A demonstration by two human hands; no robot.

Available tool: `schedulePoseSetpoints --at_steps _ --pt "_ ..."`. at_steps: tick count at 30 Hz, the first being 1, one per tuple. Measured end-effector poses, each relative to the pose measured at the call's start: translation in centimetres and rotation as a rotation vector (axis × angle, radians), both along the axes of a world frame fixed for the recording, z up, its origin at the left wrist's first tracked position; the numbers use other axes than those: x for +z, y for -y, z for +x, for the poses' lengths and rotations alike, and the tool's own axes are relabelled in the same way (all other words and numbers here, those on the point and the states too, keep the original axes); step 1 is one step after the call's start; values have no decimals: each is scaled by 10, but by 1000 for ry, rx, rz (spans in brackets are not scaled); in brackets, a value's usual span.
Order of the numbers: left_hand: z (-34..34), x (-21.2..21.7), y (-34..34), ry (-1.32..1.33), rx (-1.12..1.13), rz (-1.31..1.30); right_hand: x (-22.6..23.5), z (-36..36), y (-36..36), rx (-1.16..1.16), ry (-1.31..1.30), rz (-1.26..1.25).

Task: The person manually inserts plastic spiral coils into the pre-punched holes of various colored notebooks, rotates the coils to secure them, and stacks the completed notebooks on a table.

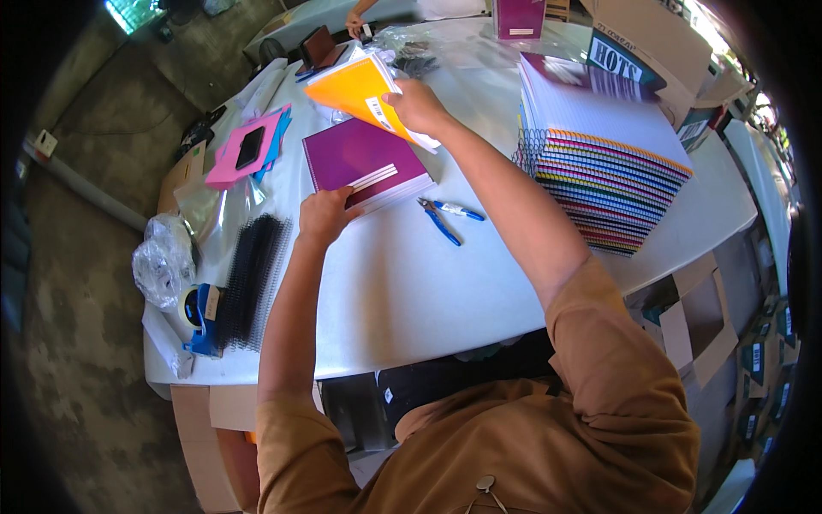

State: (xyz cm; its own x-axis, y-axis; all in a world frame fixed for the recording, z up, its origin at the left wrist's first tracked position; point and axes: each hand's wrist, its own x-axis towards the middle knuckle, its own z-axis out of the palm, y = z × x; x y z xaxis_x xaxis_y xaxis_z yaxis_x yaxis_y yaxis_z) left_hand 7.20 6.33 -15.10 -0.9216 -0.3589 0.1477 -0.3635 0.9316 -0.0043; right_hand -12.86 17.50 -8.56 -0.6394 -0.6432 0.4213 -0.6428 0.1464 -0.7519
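Note:
My right hand (418, 108) grips the right edge of a notebook with an orange cover (349, 88). It is tilted and lifted above the far part of a purple notebook (349, 151). My left hand (324, 216) is closed on the near left corner of the purple notebook, which lies on the table with white strips (374, 177) on its cover. The fingertips there are partly hidden. To the right of the purple notebook lie blue-handled pliers (443, 224), their jaws toward it.
A tall stack of spiral notebooks (606, 188) stands at right on the white table (385, 283). At left are black spiral coils (248, 283), a blue tape dispenser (202, 321), crumpled plastic (164, 261) and a phone (249, 147) on pink sheets. Another person's hand (354, 23) shows at the far side.

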Motion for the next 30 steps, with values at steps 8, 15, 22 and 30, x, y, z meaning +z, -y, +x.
schedulePoseSetpoints --at_steps 8,15,22,30 --pt "-14 17 13 181 3 8 0 -2 -10 -75 71 -76" --pt "-21 26 29 193 12 241 5 -5 -21 -78 142 -80" --pt "-18 19 18 161 -49 77 10 -4 -28 -50 154 -36" --pt "-21 21 16 188 4 23 5 1 -24 -53 98 -46"
